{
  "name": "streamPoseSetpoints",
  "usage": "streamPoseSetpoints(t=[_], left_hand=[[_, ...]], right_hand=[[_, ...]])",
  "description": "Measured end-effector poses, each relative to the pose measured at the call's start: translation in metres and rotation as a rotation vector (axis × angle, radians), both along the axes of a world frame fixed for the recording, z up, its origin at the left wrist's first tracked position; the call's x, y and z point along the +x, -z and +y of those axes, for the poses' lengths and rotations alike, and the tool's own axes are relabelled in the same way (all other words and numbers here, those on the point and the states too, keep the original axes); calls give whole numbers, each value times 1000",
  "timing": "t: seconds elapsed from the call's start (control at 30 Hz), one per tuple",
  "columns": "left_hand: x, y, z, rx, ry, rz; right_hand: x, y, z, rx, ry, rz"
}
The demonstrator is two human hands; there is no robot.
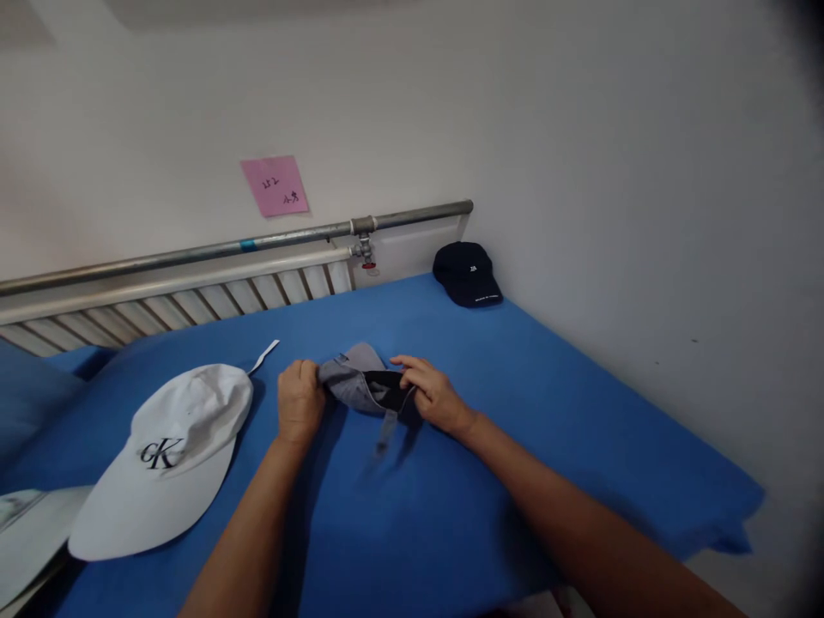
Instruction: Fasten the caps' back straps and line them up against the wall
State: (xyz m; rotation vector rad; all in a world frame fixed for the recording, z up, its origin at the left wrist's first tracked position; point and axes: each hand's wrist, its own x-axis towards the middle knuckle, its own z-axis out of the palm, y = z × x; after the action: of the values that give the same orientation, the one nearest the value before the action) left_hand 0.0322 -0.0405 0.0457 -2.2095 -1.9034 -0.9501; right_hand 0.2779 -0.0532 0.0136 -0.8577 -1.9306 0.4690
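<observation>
Between my two hands a grey cap [351,386] is held up over the blue bed sheet, its dark inside partly showing and a strap hanging down, blurred. My left hand [301,401] is closed on the cap's left side, the fingers curled round the edge. On the opposite side my right hand [438,395] grips the rim between thumb and fingers, with one finger raised. To the left lies a white cap [186,438] with dark letters on its front and a loose white strap. A black cap [468,275] rests at the far corner by the wall.
Blue cloth [412,515] covers the bed. Behind it run a metal pipe [289,236] with a red-handled valve and a white radiator [193,305]. A pink note [275,186] is on the wall. Another pale cap [39,524] is cut off at the left edge.
</observation>
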Motion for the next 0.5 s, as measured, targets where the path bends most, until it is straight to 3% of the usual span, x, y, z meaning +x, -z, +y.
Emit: streamPoseSetpoints(t=[0.2,0.4,0.5], left_hand=[[-3,15,1,-110,57,-118],[2,-10,-26,-424,320,-256],[9,-15,-39,-479,430,-373]], right_hand=[[0,-5,-8,43,-28,-134],[9,-16,-10,52,-39,-235],[3,-31,-25,160,-60,-271]])
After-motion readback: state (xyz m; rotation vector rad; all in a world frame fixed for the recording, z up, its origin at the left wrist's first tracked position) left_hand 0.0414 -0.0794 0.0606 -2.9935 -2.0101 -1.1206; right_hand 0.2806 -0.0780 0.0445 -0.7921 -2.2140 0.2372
